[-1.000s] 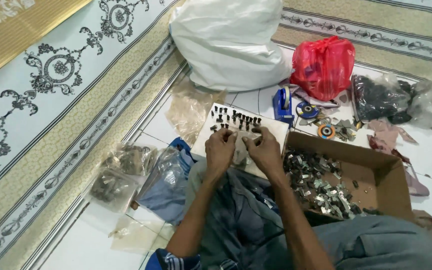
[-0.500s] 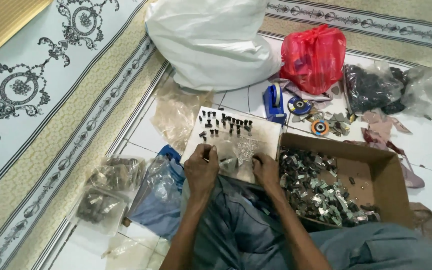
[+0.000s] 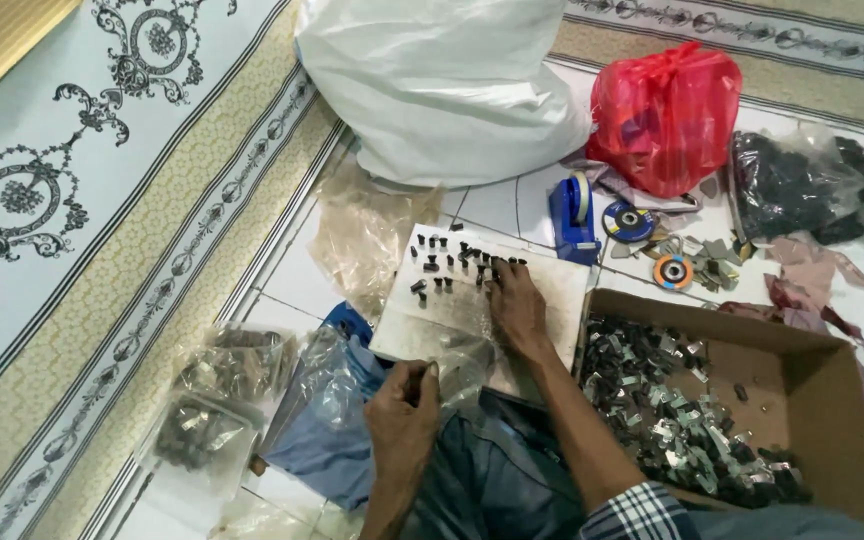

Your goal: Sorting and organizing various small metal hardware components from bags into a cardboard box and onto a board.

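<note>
Your right hand was resting on the white board in the middle of the frame, fingers spread a little and the tips touching the small dark metal pieces scattered across the board's upper part. I couldn't tell whether any piece was actually pinched under those fingertips.

Your left hand sat lower, just below the board's near edge, fingers curled together and clamped on a clear plastic bag that bunched up between the two hands.

Those little pieces looked light and stiff, hard-edged, probably a bit slick and easy to scatter, so I'd guess a fingertip pinch across the sides, one or two at a time, suits them best. The bag looked thin, soft and floppy; gripping it right at the mouth seems the sensible spot.

To the right of the board, the cardboard box held a heap of shiny metal clips. More filled clear bags lay at lower left. Up top were a big white sack, a red plastic bag and a blue tape dispenser.
</note>
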